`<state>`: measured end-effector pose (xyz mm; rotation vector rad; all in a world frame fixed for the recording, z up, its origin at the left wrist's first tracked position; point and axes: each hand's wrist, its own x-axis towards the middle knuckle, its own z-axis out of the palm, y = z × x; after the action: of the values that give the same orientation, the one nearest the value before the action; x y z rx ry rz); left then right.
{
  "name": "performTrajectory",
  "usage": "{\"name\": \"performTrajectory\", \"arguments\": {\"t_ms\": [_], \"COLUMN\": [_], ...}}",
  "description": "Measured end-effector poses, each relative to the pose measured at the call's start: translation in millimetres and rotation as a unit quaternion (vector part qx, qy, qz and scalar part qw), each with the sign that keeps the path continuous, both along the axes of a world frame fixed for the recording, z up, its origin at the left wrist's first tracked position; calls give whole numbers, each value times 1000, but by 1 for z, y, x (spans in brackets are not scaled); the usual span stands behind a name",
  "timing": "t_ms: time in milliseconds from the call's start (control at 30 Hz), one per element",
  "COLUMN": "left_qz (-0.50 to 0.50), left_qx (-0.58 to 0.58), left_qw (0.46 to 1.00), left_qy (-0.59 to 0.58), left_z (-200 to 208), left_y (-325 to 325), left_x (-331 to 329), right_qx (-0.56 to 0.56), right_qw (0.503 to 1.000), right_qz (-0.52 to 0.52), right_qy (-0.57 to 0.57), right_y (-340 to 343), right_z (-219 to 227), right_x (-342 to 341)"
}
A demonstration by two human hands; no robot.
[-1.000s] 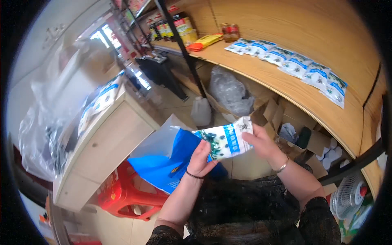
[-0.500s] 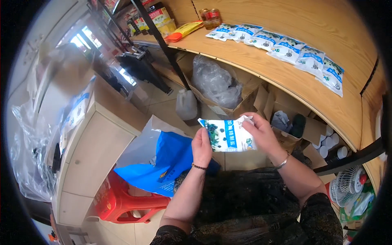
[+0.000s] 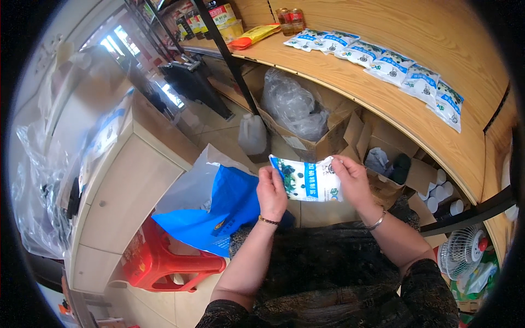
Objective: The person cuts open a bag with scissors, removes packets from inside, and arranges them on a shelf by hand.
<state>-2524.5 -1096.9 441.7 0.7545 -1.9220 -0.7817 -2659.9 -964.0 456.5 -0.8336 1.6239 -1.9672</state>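
Observation:
A white, blue and green salt packet [image 3: 309, 179] is stretched level between my two hands in front of my body. My left hand [image 3: 271, 194] pinches its left end, and my right hand [image 3: 353, 180] grips the opposite end, thumb on the front face. Similar salt packets [image 3: 389, 66] lie in an overlapping row on the wooden shelf [image 3: 328, 71] beyond my hands. Left of my left hand, a large blue and clear plastic sack [image 3: 210, 202] stands open on a red plastic stool [image 3: 164, 262]; what it holds is hidden.
Two small jars [image 3: 290, 21] and a yellow packet [image 3: 255, 36] sit farther left on the shelf. Under it are a carton of clear plastic bags [image 3: 292, 104], a plastic jug [image 3: 252, 134] and another open carton [image 3: 383, 136]. A pale cabinet [image 3: 126, 191] stands left; a white fan [image 3: 464, 251], right.
The view has shifted slightly. Both hands keep hold of the salt packet, which is now pulled a little flatter, with the right fingers nearer its upper corner.

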Motion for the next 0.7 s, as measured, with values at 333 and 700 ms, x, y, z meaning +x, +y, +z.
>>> {"name": "performTrajectory", "arguments": {"t_ms": [333,700], "left_qz": [-156,-390], "left_qx": [259,318], "left_qw": [937,860], "left_qy": [178,-81], "left_z": [7,1], "left_y": [-15,17], "left_x": [13,2], "right_qx": [-53,130], "right_qw": [997,953], "right_qz": [-49,208], "right_qy": [16,179], "right_y": [-3,11], "right_z": [9,27], "right_x": [-7,-7]}}
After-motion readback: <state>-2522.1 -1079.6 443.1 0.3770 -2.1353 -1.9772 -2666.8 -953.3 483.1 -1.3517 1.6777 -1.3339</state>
